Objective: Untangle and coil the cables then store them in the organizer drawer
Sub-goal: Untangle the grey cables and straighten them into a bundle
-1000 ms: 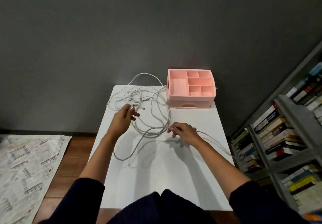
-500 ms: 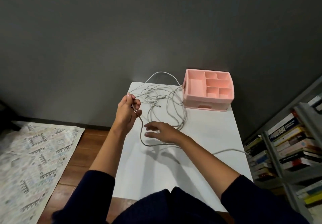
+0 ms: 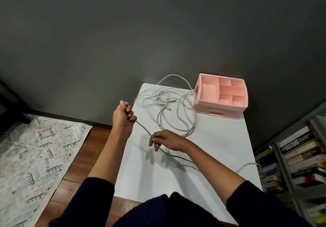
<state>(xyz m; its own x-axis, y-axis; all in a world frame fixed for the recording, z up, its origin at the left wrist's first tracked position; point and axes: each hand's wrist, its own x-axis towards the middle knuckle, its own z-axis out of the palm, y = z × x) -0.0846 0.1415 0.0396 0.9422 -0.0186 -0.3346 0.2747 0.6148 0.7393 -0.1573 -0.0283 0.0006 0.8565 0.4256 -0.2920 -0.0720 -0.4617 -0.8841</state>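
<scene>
1. Left hand (image 3: 123, 118): clenched round one end of a grey cable (image 3: 143, 128), held up beside the table's left edge. The cable exits the fist on the little-finger side.
2. Right hand (image 3: 167, 141): over the table centre, fingers curled round the same cable further along (thumb hidden, so exact grip type cannot be told). The section btwn the hands runs nearly straight, diagonal, off the tabletop.
3. Past the right hand the cable drops to the white table (image 3: 211, 147), runs twd the right edge and goes over it near the bookshelf (image 3: 299, 157).
4. Cable tangle (image 3: 176, 113): loose grey loops w/ several connectors, lying at the table's far end. One loop overhangs the far edge; one strand reaches the organizer's left wall.
5. Pink organizer (image 3: 218, 107): far right corner of the table, several open-top compartments. Its drawer (image 3: 216, 112) sits in the base, pushed in.
6. Floor, left of the table: patterned rug (image 3: 35, 147) on wood boards.
</scene>
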